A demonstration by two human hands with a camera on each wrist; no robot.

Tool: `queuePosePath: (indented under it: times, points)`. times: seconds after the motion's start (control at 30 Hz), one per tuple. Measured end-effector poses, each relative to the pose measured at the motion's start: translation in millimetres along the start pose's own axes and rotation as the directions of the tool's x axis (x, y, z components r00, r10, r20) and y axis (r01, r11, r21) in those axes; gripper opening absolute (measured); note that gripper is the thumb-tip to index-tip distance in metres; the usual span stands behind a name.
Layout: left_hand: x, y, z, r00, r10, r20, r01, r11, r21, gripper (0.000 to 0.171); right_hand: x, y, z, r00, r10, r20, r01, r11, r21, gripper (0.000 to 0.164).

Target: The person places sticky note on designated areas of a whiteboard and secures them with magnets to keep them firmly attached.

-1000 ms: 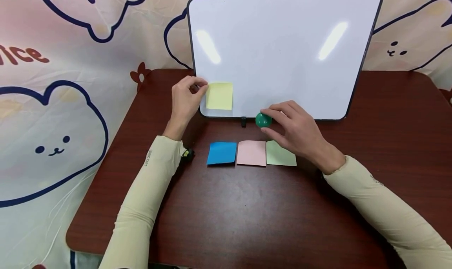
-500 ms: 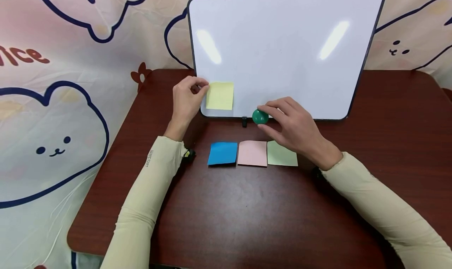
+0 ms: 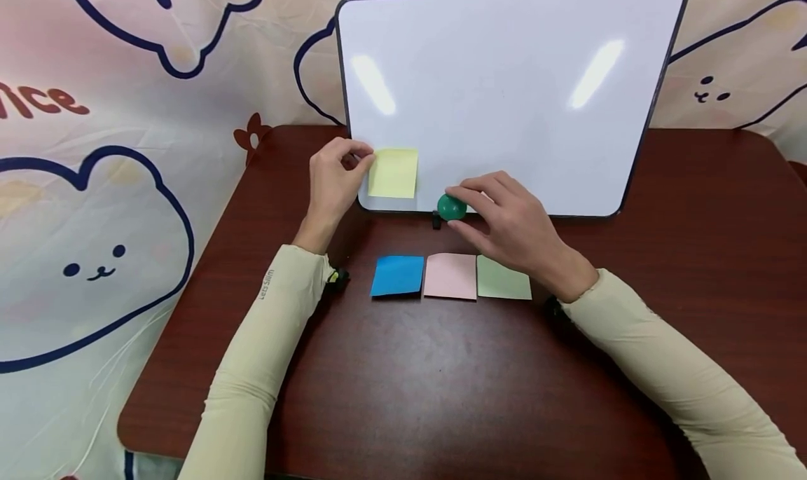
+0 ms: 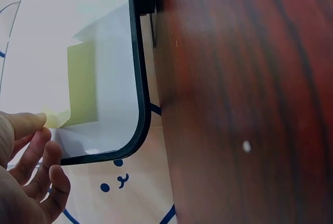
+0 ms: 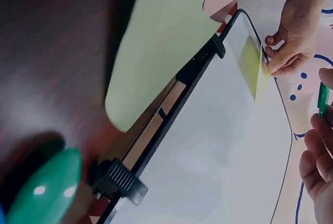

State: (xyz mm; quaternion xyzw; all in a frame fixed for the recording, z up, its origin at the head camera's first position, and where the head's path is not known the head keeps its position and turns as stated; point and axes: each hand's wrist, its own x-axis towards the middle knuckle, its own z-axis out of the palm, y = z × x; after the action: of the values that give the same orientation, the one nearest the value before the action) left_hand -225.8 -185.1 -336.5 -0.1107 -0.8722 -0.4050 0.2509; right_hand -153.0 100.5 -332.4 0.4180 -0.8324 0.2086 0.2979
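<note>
My left hand (image 3: 337, 175) pinches the upper left corner of a yellow sticky note (image 3: 396, 174) against the lower left of a whiteboard (image 3: 504, 80). In the left wrist view the yellow note (image 4: 83, 86) bends away at the pinched corner, beside my thumb. My right hand (image 3: 513, 221) holds a green round magnet (image 3: 451, 207) between thumb and fingertips, in front of the board's lower edge. Seen from the right wrist, the magnet (image 5: 323, 98) shows edge-on as a thin disc. It is apart from the yellow note.
Blue (image 3: 397, 275), pink (image 3: 450, 276) and pale green (image 3: 504, 278) sticky notes lie in a row on the dark wooden table (image 3: 403, 396). Black clips (image 5: 122, 180) support the board's bottom edge. Another green rounded piece (image 5: 47, 190) lies on the table in the right wrist view.
My right hand has moved left with the green magnet, closer to the yellow note. The left hand keeps its pinch on the note's corner and has barely moved.
</note>
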Motion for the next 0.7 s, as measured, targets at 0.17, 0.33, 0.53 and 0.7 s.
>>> queuePosePath:
  times: [0.17,0.33,0.53,0.7]
  points:
    - [0.6,-0.4,1.0,1.000,0.005,0.001,-0.005,1.000,-0.007,0.014,5.2,-2.2,2.4,1.000,-0.011,-0.002,0.011,1.000,-0.001,0.043]
    - [0.5,-0.4,1.2,1.000,-0.005,0.001,0.005,1.000,-0.003,0.015,12.1,-4.0,3.2,1.000,-0.011,0.008,0.011,1.000,0.005,0.042]
    - [0.8,0.7,-1.7,1.000,-0.015,-0.002,0.015,1.000,0.014,0.015,18.0,-3.8,6.3,1.000,-0.015,0.016,0.015,1.000,0.000,0.042]
    - [0.7,1.6,-3.1,1.000,-0.012,0.006,0.012,1.000,0.009,0.015,21.9,-3.0,9.5,1.000,-0.009,0.009,0.009,1.000,0.007,0.042]
